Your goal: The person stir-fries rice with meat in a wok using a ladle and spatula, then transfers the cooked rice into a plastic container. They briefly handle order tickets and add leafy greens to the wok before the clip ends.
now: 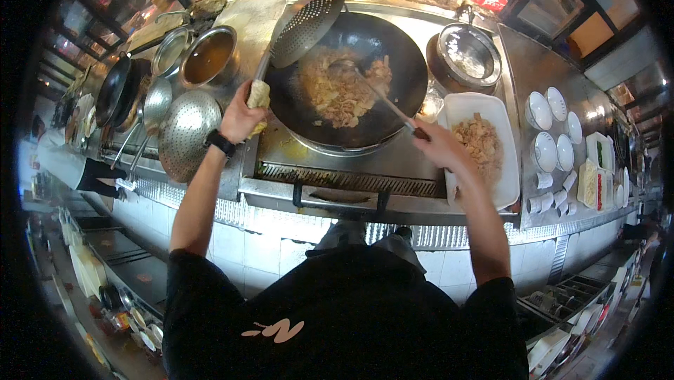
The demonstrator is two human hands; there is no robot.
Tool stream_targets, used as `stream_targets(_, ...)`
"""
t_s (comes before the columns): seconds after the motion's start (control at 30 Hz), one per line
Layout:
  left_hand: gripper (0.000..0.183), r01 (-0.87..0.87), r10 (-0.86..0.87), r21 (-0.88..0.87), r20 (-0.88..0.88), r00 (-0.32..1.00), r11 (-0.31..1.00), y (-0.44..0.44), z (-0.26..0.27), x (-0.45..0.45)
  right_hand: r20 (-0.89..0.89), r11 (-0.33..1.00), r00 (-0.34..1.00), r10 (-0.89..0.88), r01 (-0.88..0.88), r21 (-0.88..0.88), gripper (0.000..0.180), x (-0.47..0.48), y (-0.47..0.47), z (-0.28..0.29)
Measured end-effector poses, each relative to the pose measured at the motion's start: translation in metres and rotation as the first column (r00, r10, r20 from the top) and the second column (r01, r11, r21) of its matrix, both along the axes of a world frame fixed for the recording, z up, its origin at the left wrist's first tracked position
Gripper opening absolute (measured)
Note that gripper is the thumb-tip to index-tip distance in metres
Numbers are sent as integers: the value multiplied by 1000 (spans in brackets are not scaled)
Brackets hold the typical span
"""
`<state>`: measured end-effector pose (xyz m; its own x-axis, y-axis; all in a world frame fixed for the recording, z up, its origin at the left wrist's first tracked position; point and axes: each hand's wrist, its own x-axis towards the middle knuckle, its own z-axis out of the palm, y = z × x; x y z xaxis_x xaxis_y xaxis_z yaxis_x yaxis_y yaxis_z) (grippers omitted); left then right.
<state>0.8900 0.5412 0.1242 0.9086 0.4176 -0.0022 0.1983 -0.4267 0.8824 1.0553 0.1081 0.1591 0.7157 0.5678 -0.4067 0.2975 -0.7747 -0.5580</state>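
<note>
My left hand [241, 116] grips a yellowish cloth [259, 95] at the handle of a perforated strainer [310, 30]. The strainer is tilted over the left rim of a large black wok [405, 59]. Sliced, browned food [337, 98] that looks like meat lies in the wok. Around the wooden end of a ladle [387, 100] my right hand [442, 143] is closed; the ladle's bowl is among the food, partly hidden. Below my right forearm, a white plastic tub [503, 117] holds more of the similar browned pieces.
Left of the wok stand a metal pot of brown liquid [209, 56] and a second perforated strainer [189, 135]. Behind the tub is a pot with a metal basin [469, 53]. White bowls [539, 110] and small cups [545, 180] sit farther right. A person [63, 156] stands far left.
</note>
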Motion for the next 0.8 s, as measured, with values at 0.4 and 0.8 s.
stream_targets(0.4, 42, -36, 12, -128, -180, 984, 991, -59, 8, -2, -625, 845, 768, -142, 422, 327, 32, -75, 7, -27)
stream_targets(0.8, 32, -173, -142, -819, -113, 983, -547, -191, 15, 35, -168, 899, 969, -183, 234, 370, 54, -124, -21, 15)
